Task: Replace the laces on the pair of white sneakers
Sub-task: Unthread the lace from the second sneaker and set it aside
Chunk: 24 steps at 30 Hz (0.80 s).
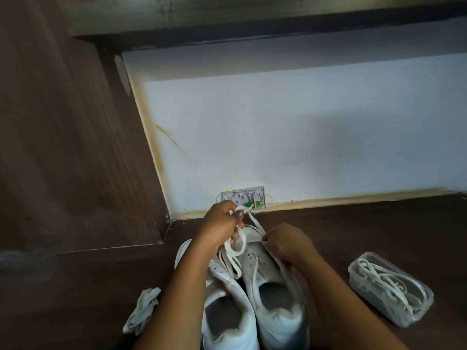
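While the heels point toward you, the left sneaker (222, 306) and right sneaker (275, 289) stand side by side on the dark floor (353, 223), inner edges touching. A bundle of loose laces (142, 308) lies just left of your forearm. A clear tub (390, 290) with more laces coiled inside sits well apart on the right. Further out, over the toe end, your left hand (223, 224) is raised, fingers curled round a white lace (238, 248) that loops down toward the eyelets. Your right hand (286, 246) is lower and appears to pinch the lace's other run at the right sneaker's tongue. The hands are near, not touching. Which eyelet the lace passes through can't be made out. Likely mid-threading: keep the lace flat, take up slack evenly with the left, steady the tongue with the right, and match both ends before the next crossing. Beyond, a wall plate (242, 198) sits at the foot of the white wall.
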{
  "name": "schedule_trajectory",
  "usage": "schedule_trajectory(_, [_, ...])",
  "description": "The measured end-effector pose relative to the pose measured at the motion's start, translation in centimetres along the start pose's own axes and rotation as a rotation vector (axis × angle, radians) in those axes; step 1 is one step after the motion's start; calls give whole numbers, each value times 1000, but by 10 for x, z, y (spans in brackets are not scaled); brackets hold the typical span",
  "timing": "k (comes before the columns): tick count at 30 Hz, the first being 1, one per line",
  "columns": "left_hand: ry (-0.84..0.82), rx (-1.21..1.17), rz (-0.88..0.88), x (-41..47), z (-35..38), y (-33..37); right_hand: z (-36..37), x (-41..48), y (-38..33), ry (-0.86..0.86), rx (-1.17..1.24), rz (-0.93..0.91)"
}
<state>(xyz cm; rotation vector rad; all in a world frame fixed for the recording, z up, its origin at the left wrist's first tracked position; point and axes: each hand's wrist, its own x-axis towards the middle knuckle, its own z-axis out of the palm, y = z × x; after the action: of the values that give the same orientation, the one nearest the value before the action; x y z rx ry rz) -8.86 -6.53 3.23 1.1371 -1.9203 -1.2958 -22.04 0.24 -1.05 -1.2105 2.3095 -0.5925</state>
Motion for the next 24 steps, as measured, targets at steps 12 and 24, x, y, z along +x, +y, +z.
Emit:
schedule_trajectory(12, [61, -226, 218, -18, -7, 33, -16, -15, -15, 253, 106, -453])
schedule_trajectory(24, [-10, -319, 112, -47, -51, 42, -67, -34, -13, 353, 581, -325])
